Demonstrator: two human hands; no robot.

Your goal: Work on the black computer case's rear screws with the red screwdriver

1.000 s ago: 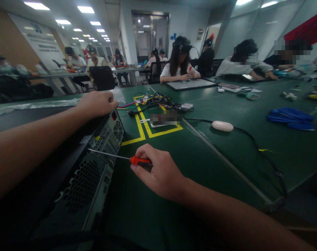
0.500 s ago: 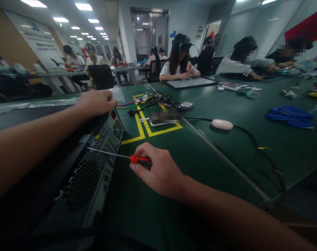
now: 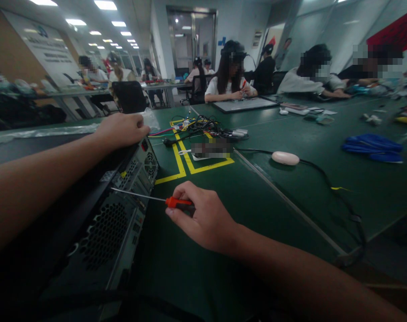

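Note:
A black desktop computer case (image 3: 72,179) lies at the left with its rear panel (image 3: 129,192) facing right. My left hand (image 3: 122,129) rests on top at the far rear corner, fingers curled down against the edge; what the fingertips touch is partly hidden. In my right hand (image 3: 205,214) is a screwdriver (image 3: 178,202) with an orange and black handle, pinched between thumb and fingers. Its thin shaft points left, and the tip meets the rear panel near its upper edge, above the honeycomb vent. A small screw there is too small to make out.
Tangled cables (image 3: 206,127) and a power strip (image 3: 212,150) lie by yellow tape marks (image 3: 210,167) on the green table. To the right are a pale oval cable piece (image 3: 285,158) and a blue bundle (image 3: 373,147). Across the table a person works at a flat panel (image 3: 246,105).
The view has shifted very slightly. Both hands keep their places, and the screwdriver tip stays at the same spot on the rear panel.

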